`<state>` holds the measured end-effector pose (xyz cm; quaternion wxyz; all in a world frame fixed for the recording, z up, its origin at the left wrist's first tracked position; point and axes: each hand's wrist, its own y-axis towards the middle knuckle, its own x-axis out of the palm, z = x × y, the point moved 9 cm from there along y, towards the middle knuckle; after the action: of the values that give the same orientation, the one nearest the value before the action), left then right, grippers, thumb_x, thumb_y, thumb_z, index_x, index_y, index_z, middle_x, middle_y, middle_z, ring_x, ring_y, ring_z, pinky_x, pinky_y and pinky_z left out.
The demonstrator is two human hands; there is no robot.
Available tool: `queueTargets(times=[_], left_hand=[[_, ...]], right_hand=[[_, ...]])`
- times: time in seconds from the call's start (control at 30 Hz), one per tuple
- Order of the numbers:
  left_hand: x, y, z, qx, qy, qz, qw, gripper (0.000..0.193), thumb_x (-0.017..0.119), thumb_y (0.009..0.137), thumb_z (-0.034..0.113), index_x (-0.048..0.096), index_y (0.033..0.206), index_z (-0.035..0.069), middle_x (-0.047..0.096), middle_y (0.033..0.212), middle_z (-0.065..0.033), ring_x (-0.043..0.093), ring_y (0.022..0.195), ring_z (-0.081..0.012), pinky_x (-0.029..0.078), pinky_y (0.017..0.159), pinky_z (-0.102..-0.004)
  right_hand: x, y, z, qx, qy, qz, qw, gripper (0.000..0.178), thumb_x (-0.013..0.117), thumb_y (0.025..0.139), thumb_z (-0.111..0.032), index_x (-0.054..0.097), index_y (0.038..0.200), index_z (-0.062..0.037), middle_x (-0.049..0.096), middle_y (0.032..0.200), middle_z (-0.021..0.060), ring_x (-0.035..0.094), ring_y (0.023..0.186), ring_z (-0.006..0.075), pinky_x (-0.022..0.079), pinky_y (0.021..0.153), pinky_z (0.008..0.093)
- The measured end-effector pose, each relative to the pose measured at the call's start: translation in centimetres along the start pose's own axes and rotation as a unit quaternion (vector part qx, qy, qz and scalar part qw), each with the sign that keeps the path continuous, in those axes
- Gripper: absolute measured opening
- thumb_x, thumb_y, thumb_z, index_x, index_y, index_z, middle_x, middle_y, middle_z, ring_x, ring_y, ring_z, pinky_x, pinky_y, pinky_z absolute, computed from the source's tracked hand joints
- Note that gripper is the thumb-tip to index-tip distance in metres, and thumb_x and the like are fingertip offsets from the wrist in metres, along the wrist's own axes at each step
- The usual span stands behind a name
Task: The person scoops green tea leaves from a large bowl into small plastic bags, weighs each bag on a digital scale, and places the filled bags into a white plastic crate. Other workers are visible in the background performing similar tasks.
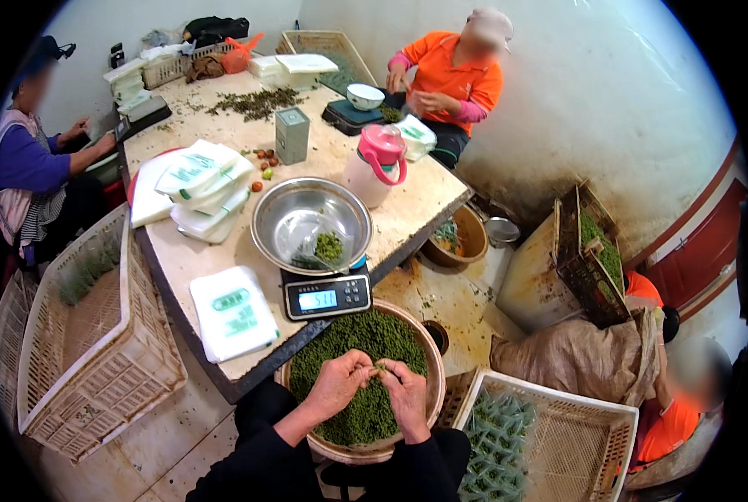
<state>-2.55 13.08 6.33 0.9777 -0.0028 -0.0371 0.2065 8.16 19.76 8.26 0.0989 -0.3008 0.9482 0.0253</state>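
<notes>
Both hands meet over a wide basin (435,368) heaped with small round green berries (353,427) that look like green peppercorns. Between the fingertips is a little sprig (380,369) of the same green. My left hand (338,386) pinches it from one side, and my right hand (406,396) from the other. Just beyond them, at the table's edge, a digital scale (328,296) carries a steel bowl (275,219). A small heap of green berries (329,246) lies in the bowl, beside what looks like a clear bag (307,258).
Flat printed bags (233,313) lie left of the scale; a pink-lidded jug (375,167) stands behind it. Crates flank me: a tall one (114,368) left, another (575,435) right with filled clear bags (495,443). Co-workers sit left, across the table and at the right.
</notes>
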Motion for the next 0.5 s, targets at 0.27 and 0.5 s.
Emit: queueTargets(times=[0.27, 0.5], left_hand=[[-0.6, -1.8, -1.8, -0.026, 0.183, -0.041, 0.982, 0.015, 0.055, 0.083, 0.012, 0.053, 0.083, -0.003, 0.057, 0.071, -0.0207, 0.058, 0.069, -0.0364, 0.043, 0.06, -0.0412], [-2.2, -3.1, -6.7, -0.107, 0.177, -0.051, 0.977, 0.017, 0.056, 0.084, 0.013, 0.053, 0.088, -0.003, 0.055, 0.065, -0.0175, 0.054, 0.058, -0.0275, 0.04, 0.054, -0.0395]], right_hand=[[-1.2, 2.8, -3.6, -0.054, 0.03, 0.052, 0.997, 0.011, 0.058, 0.085, -0.01, 0.062, 0.089, 0.0005, 0.055, 0.082, -0.0009, 0.046, 0.07, 0.007, 0.037, 0.063, 0.0196], [8.7, 9.3, -19.1, -0.441, -0.35, 0.052, 0.825, 0.021, 0.064, 0.073, -0.005, 0.062, 0.093, -0.0086, 0.051, 0.114, 0.0144, 0.049, 0.102, 0.0321, 0.04, 0.084, 0.0388]])
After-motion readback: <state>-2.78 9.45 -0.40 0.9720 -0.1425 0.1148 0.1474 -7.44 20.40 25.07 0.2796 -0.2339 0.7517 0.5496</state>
